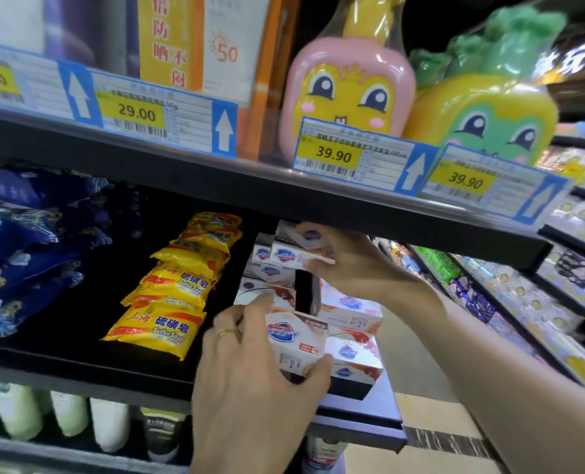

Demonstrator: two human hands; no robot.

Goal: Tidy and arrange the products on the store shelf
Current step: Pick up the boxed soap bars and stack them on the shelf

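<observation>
This is a shop aisle — a self-service store. Yellow price labels point(137, 115) reading 29.00 and 39.90, with barcodes, clip along the black shelf edge point(215, 176). Below that edge lie stacked yellow sulfur soap packets point(168, 295), with white boxed soap bars point(296, 340) just to their right and blue packets point(27, 248) to their left. Above the edge stand cartoon-faced bottles point(349, 94) — beyond its right end, further stocked shelving point(523, 302) recedes.
</observation>
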